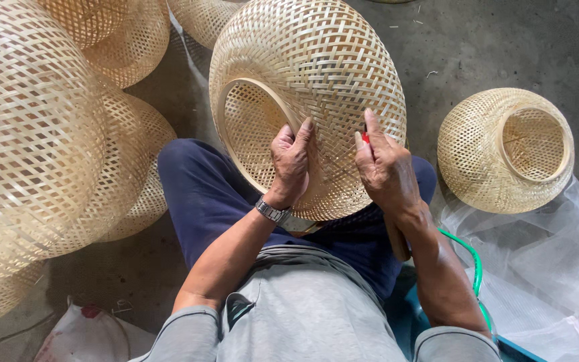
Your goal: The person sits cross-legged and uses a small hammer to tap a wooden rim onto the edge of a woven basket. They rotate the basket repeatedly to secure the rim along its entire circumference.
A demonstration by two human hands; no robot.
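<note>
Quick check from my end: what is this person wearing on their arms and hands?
Both hands are bare, without gloves. The left hand has a silver metal-link wristwatch at the wrist. The right hand wears nothing. Grey short sleeves end near the elbows, leaving the forearms uncovered.

A woven bamboo shade (316, 74) rests on the person's lap, its ringed opening facing left. The left hand (291, 164) grips its rim; the right hand (384, 167) presses a small red tool (365, 137) against the weave. Another shade (504, 149) lies on the floor (490, 40) to the right, and a stack (41, 134) stands left.
</note>
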